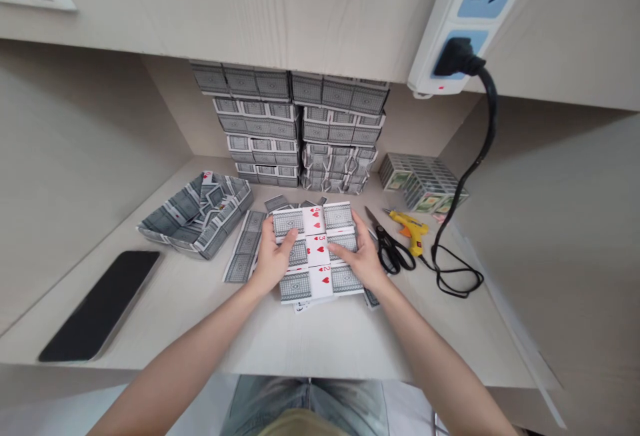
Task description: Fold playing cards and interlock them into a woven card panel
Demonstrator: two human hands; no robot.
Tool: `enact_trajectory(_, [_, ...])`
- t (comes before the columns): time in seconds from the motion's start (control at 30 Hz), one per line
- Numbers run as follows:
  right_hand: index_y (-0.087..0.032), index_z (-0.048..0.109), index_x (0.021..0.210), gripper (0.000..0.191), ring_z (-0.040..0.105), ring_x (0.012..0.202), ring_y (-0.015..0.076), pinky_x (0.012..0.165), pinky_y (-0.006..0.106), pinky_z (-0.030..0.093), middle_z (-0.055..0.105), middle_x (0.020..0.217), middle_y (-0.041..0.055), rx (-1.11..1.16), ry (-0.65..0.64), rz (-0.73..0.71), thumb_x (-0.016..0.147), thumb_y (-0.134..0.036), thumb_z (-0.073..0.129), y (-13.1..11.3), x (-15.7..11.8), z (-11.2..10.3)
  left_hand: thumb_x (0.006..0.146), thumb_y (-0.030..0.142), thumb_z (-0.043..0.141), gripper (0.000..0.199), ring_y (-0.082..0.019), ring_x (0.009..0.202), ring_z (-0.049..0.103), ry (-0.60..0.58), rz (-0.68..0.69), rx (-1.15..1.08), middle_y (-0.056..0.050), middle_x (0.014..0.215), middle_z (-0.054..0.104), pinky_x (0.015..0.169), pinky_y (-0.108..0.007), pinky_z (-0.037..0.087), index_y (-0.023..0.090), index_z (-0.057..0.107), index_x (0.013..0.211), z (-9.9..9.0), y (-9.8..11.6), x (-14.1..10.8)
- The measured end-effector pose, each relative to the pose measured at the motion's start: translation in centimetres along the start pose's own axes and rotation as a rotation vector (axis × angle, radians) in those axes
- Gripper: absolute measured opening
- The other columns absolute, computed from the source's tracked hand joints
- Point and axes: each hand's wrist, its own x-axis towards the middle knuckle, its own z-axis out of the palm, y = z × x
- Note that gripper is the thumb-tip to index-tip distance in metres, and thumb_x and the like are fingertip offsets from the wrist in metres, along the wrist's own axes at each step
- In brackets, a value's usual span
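Between my hands is a panel of joined playing cards (320,283), grey-patterned with a middle column showing the 4, 3 and 2 of hearts. My left hand (274,257) grips its left edge, thumb on top and fingers behind. At the right edge my right hand (364,259) holds it the same way, thumb across the face. Under and left of it lies another card panel (243,256) on the desk. Loose cards show behind the held panel, partly covered by it. Black-handled scissors (393,249) lie just right of my right hand.
An open card tray (200,246) with cards inside stands at left, near a black phone (100,306). Stacked card boxes (265,119) line the back. At right are a yellow glue gun (411,228), its black cord (487,136), card-pack boxes (425,179) and a power strip (460,29).
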Motion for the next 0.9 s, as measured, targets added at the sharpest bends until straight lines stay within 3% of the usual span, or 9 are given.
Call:
enact_trajectory(0.27, [-0.023,0.032,0.131,0.078,0.043,0.12,0.0208,0.103,0.039,0.031,0.042,0.134,0.0072,0.035,-0.043,0.016,0.064,-0.028,0.071,-0.25,-0.01,-0.11,0.074,0.033,0.06,0.035,-0.018,0.095,0.057,0.001,-0.01,-0.022,-0.005,0.103,0.059,0.085,-0.034,0.043,0.02,0.043,0.102,0.11,0.41,0.22])
enact_trajectory(0.9, [-0.022,0.033,0.131,0.077,0.04,0.122,0.0217,0.104,0.041,0.028,0.043,0.133,0.0066,-0.022,0.031,-0.005,0.064,-0.034,0.07,0.21,0.01,0.03,0.078,0.031,0.055,0.036,-0.017,0.092,0.056,0.079,0.098,0.142,-0.006,0.103,0.056,0.084,-0.034,0.043,0.021,0.038,0.109,0.32,0.07,-0.42])
